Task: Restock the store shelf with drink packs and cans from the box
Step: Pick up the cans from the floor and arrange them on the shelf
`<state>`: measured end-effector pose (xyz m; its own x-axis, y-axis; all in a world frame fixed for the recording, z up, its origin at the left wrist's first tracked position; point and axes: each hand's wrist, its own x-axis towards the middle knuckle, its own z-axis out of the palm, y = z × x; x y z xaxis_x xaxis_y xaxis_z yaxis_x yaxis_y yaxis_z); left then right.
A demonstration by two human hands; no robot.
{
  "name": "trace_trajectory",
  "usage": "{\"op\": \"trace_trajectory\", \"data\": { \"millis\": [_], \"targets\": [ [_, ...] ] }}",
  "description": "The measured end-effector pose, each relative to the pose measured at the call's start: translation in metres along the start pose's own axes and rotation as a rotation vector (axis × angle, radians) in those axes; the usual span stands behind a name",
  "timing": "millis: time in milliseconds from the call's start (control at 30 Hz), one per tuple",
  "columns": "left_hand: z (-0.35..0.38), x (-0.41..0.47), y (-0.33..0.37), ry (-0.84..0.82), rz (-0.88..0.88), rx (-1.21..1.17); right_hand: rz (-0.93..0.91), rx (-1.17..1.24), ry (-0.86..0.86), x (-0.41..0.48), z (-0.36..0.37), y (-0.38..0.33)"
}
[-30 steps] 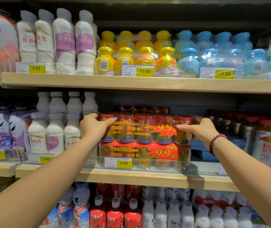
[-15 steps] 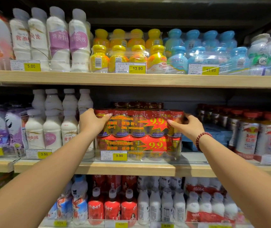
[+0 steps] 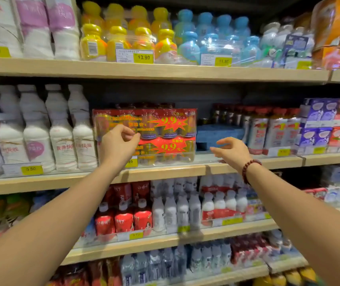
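Middle shelf (image 3: 165,172): red drink packs (image 3: 144,135) stacked two high behind its front lip, beside white bottles (image 3: 60,131). Left hand (image 3: 117,143) loosely curled, empty, before pack face. Right hand (image 3: 233,150) open, empty. Risk: top pack sliding forward if unseated.

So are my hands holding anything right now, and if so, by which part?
Nothing is held. The left hand, fingers curled, is in front of the red drink pack without gripping it, and the right hand is open, right of the pack, above the shelf edge.
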<state>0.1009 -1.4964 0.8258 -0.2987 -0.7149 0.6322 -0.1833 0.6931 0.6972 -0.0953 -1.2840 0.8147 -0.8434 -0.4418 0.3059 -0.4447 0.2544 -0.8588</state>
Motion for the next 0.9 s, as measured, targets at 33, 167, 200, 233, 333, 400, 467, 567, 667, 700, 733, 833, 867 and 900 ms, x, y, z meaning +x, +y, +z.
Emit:
{"op": "trace_trajectory", "data": {
  "millis": [33,167,200,233,333,400,467,567,667,700,733,833,867,900],
  "targets": [
    [0.009,-0.01,0.003,-0.056,0.017,-0.026,0.021,0.006,0.002,-0.012,-0.006,0.005],
    [0.041,-0.051,0.014,-0.299,0.032,-0.136,0.099,-0.021,0.052,-0.061,-0.03,0.031],
    [0.049,-0.061,0.016,-0.346,0.04,-0.164,0.124,-0.03,0.085,-0.073,-0.036,0.039],
    [0.056,-0.072,0.019,-0.384,0.049,-0.195,0.151,-0.035,0.114,-0.085,-0.043,0.046],
    [0.078,-0.11,0.022,-0.546,0.085,-0.248,0.231,-0.017,0.153,-0.122,-0.06,0.072],
    [0.095,-0.139,0.026,-0.654,0.113,-0.234,0.313,-0.019,0.194,-0.149,-0.076,0.094],
    [0.109,-0.166,0.03,-0.717,0.112,-0.229,0.381,-0.016,0.228,-0.173,-0.089,0.113],
    [0.133,-0.209,0.043,-0.821,0.083,-0.246,0.481,-0.014,0.288,-0.207,-0.112,0.146],
    [0.158,-0.254,0.058,-0.934,0.08,-0.233,0.56,-0.021,0.334,-0.24,-0.138,0.183],
    [0.167,-0.271,0.062,-0.968,0.081,-0.226,0.589,-0.012,0.347,-0.25,-0.147,0.196],
    [0.175,-0.287,0.067,-1.005,0.085,-0.219,0.62,0.003,0.355,-0.258,-0.157,0.21],
    [0.204,-0.339,0.08,-1.084,0.074,-0.23,0.698,0.046,0.398,-0.286,-0.187,0.249],
    [0.214,-0.357,0.084,-1.113,0.077,-0.223,0.72,0.046,0.407,-0.297,-0.196,0.261],
    [0.226,-0.376,0.088,-1.129,0.075,-0.219,0.737,0.041,0.407,-0.305,-0.207,0.276]
  ]
}}
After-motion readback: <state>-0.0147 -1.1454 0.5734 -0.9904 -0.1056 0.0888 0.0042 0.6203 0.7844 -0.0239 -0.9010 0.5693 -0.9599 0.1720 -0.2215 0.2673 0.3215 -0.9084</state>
